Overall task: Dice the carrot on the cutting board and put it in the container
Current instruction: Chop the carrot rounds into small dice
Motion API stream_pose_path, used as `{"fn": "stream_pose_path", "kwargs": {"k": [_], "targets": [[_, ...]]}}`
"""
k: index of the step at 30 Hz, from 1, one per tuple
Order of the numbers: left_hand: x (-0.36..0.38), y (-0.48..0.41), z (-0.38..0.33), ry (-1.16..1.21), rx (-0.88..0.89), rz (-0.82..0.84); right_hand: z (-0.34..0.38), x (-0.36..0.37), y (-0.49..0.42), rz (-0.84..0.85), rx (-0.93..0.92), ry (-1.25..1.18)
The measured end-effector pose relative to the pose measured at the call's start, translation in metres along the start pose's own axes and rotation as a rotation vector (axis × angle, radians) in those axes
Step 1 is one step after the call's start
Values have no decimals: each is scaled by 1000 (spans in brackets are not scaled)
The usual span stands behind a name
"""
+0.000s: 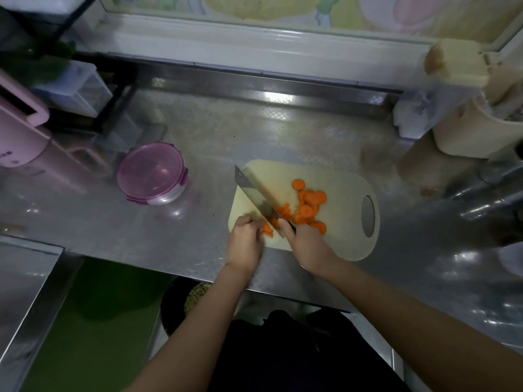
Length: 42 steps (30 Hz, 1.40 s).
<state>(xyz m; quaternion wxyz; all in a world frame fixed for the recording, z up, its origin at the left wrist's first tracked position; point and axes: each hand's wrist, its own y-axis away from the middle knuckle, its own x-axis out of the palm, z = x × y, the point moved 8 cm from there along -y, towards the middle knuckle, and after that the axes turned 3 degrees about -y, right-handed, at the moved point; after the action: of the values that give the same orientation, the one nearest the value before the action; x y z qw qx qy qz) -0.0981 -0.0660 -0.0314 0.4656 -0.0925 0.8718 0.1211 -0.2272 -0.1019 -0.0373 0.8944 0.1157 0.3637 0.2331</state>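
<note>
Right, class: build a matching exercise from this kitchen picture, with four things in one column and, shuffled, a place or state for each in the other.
Things
1. knife
2. carrot slices
3. container
4. cutting board

Places or states
a. lid on, standing on the counter left of the board
b. gripped by the right hand
c. heaped on the board, right of the blade
d. cream, with an oval hole at its right end

Pairs: 1-b, 2-c, 3-a, 4-d
</note>
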Motion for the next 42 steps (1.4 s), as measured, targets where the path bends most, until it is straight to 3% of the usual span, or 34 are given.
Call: {"fn": "stream_pose_path", "kwargs": {"k": [10,38,42], "targets": [[-5,3,1,76,-99,-118,1,-12,9,98,-36,-32],[2,14,-1,-157,-203,-47,6,8,13,139,-112,281],[1,12,0,-134,-196,-45,3,7,8,227,-116,238]]}}
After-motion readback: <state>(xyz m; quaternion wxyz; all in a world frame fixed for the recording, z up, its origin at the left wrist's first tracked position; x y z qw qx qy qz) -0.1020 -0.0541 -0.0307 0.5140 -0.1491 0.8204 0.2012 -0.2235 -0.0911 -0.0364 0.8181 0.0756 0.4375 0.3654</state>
